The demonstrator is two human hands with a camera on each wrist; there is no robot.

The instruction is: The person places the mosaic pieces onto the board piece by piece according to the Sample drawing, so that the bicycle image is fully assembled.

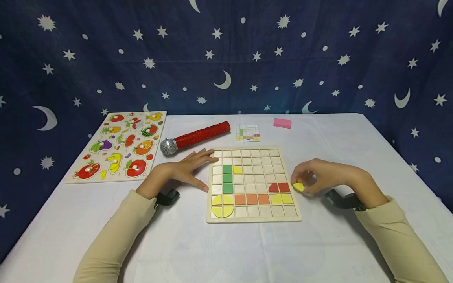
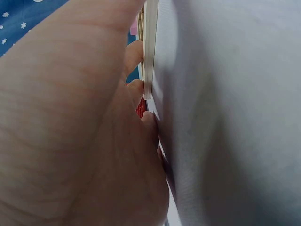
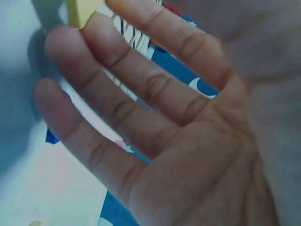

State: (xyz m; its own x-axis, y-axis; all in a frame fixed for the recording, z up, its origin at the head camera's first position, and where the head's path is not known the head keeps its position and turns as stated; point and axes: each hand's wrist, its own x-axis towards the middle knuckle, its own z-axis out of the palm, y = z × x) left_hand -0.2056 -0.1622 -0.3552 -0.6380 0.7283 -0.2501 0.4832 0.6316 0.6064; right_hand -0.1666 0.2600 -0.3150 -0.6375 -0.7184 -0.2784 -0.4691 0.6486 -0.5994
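Observation:
A wooden grid board [image 1: 251, 177] lies flat on the table with green, orange, red and yellow tiles in some squares. Along its left edge rests my left hand [image 1: 189, 169], fingers spread, fingertips on the rim and the thumb at its side. In the left wrist view those fingertips touch the board's edge [image 2: 149, 52]. Just past the right edge, my right hand [image 1: 320, 175] pinches a yellow tile with a curved edge [image 1: 299, 187] between thumb and fingers. Part of that tile [image 3: 80, 12] shows at the fingertips in the right wrist view.
A small pattern card [image 1: 248, 127] and a pink block [image 1: 282, 123] lie behind the board. To the left are a red microphone [image 1: 198, 136] and a fruit peg puzzle [image 1: 120, 147]. A starry blue cloth [image 1: 226, 63] hangs at the table's back.

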